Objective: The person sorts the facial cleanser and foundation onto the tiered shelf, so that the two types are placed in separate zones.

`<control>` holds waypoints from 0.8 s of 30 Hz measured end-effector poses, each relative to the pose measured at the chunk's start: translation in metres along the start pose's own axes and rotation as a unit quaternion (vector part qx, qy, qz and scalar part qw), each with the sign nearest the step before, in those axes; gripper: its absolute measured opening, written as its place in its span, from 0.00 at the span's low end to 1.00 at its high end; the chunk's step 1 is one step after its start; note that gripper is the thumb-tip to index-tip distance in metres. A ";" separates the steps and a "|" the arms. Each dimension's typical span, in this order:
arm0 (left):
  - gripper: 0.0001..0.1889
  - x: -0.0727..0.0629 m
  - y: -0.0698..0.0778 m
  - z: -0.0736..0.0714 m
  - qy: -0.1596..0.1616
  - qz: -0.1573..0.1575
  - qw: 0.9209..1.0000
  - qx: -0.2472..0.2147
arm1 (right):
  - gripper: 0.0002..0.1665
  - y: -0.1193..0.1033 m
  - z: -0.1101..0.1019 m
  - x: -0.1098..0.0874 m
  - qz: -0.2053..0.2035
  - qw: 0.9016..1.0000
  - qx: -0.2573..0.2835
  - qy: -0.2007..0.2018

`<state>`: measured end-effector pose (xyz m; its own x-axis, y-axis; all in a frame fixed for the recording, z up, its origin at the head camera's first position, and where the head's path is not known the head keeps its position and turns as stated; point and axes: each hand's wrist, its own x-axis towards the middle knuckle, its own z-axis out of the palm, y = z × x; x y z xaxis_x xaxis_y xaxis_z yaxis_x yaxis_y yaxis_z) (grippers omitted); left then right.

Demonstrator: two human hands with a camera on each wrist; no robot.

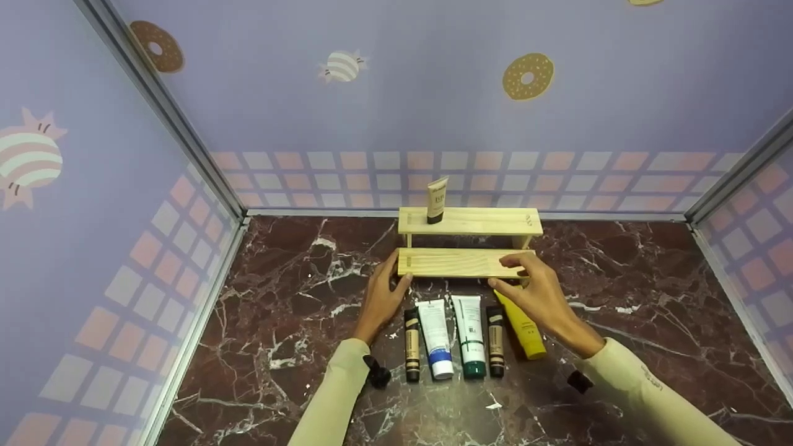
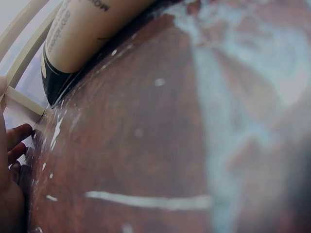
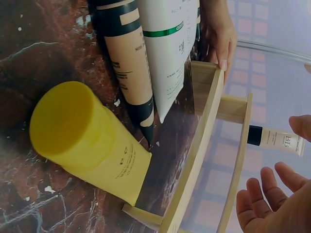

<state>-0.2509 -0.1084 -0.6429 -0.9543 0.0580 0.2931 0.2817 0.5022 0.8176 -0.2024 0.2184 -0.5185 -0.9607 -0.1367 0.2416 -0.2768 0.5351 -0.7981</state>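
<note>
A two-tier wooden shelf (image 1: pixel 458 262) stands by the back wall. My left hand (image 1: pixel 381 297) touches its left end, the thumb near the front edge and the fingers along the side. My right hand (image 1: pixel 542 297) hovers over the lower tier's right end, fingers loosely bent and apart, holding nothing; the right wrist view shows its empty palm (image 3: pixel 286 208). On the upper tier a small beige tube (image 1: pixel 437 201) stands upright on its black cap. Below my right hand lies a yellow tube (image 1: pixel 526 328), partly covered by it in the head view.
In front of the shelf lie a white tube with a blue band (image 1: pixel 437 337), a white tube with a green cap (image 1: pixel 471 341), and two beige-and-black tubes, left (image 1: pixel 412 344) and right (image 1: pixel 496 341). Patterned walls (image 1: pixel 433 124) enclose the dark marbled tabletop (image 1: pixel 279 322).
</note>
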 end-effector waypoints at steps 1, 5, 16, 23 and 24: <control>0.37 0.000 0.000 0.000 -0.001 -0.001 1.000 0.001 | 0.27 0.001 -0.001 -0.001 0.000 1.000 -0.004 -0.001; 0.38 0.000 0.001 0.000 -0.004 -0.002 1.000 0.004 | 0.26 0.005 -0.002 -0.007 -0.007 1.000 -0.024 -0.004; 0.38 0.001 0.002 0.001 -0.004 0.001 1.000 0.007 | 0.25 0.015 0.002 -0.021 -0.017 0.999 -0.038 -0.011; 0.38 0.001 -0.001 0.002 -0.002 -0.004 1.000 0.012 | 0.25 0.022 0.008 -0.028 -0.016 0.999 -0.036 -0.022; 0.38 0.001 -0.001 0.002 -0.003 -0.005 1.000 0.011 | 0.25 0.024 0.008 -0.029 -0.016 0.999 -0.037 -0.024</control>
<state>-0.2525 -0.1074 -0.6440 -0.9574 0.0579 0.2830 0.2707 0.5223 0.8086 -0.1814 0.2280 -0.5489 -0.9518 -0.1933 0.2381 -0.3066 0.5895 -0.7473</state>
